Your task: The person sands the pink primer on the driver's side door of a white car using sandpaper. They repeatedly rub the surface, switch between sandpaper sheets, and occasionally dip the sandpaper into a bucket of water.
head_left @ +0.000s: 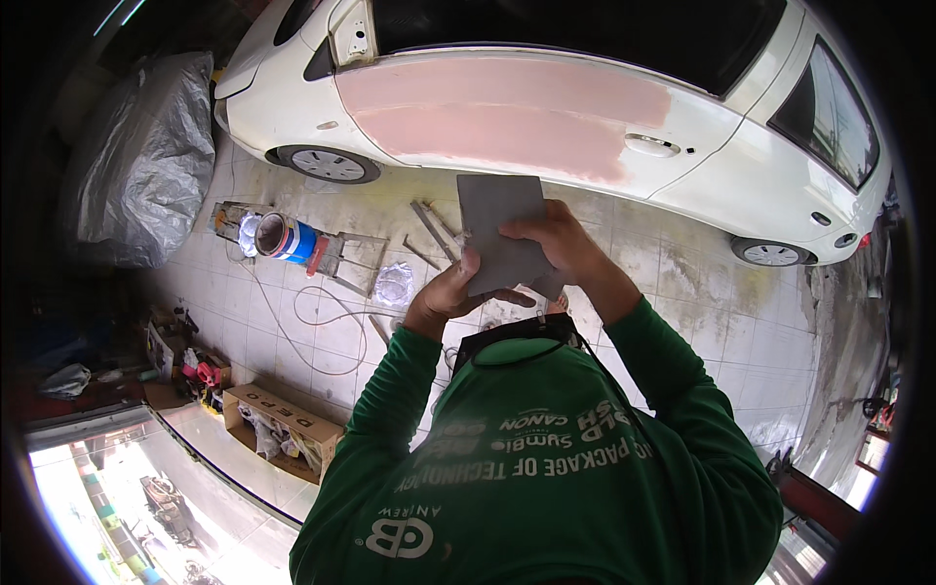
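A dark grey sheet of sandpaper [499, 210] is held up between both hands, in front of my chest. My left hand [450, 291] grips its lower left edge, with the thumb on the front and the fingers under the bottom. My right hand [567, 242] is closed on the right edge, its thumb lying across the face of the sheet. A small flap [550, 286] of the same grey hangs at the lower right. Beyond the sheet stands a white car [721, 132], its door coated with a large pinkish patch [497, 112].
On the tiled floor to the left are a blue bucket [300, 243], a small metal stand [353, 261], a crumpled plastic bag [394, 284] and a looping hose [283, 336]. Metal strips [432, 230] lie nearer the car. A cardboard box [283, 429] and a silver cover [146, 166] stand farther left.
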The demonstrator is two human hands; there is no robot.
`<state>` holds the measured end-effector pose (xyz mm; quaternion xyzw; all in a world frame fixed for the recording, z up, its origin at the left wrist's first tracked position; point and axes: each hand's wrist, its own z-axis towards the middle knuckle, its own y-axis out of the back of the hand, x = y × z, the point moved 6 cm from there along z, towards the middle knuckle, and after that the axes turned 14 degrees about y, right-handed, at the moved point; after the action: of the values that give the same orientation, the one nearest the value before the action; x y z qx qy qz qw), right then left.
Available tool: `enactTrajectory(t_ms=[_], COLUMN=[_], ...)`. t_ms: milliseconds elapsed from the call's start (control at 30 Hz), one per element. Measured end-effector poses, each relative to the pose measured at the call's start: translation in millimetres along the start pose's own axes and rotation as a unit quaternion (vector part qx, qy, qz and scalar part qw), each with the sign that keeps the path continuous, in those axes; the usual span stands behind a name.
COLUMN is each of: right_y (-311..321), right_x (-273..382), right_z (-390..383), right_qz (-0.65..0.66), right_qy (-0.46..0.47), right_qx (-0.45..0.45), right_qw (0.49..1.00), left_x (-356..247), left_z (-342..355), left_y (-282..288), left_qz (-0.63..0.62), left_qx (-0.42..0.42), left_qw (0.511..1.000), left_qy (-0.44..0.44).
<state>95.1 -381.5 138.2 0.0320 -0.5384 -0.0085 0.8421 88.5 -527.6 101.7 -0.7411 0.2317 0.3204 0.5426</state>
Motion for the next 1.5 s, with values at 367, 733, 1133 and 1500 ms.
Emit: enactTrajectory(t_ms=[367,733,1133,1500], right_y=[130,257,217,282], right_x=[-59,-122,-135,-110], right_z=[-69,-226,-177,-190], right_qz=[0.218,0.141,0.471,0.361], right_qy=[-0.355,-0.427,-0.363,-0.292], right_qx=[-0.222,-0.359,-0.304,-0.357], right_qw=[0.882,0.818,0.744,0.81], left_x=[-18,132,57,88], left_z=[53,91,251,237], left_y=[-7,231,60,125], left_qz=[0.725,0.611,-0.143,0.506], left_qx=[-0.272,-0.392,-0.09,-0.332], left_qw=[0.569,0.647,0.982,0.761], left_qy=[-0.277,0.233,0.082,0.234])
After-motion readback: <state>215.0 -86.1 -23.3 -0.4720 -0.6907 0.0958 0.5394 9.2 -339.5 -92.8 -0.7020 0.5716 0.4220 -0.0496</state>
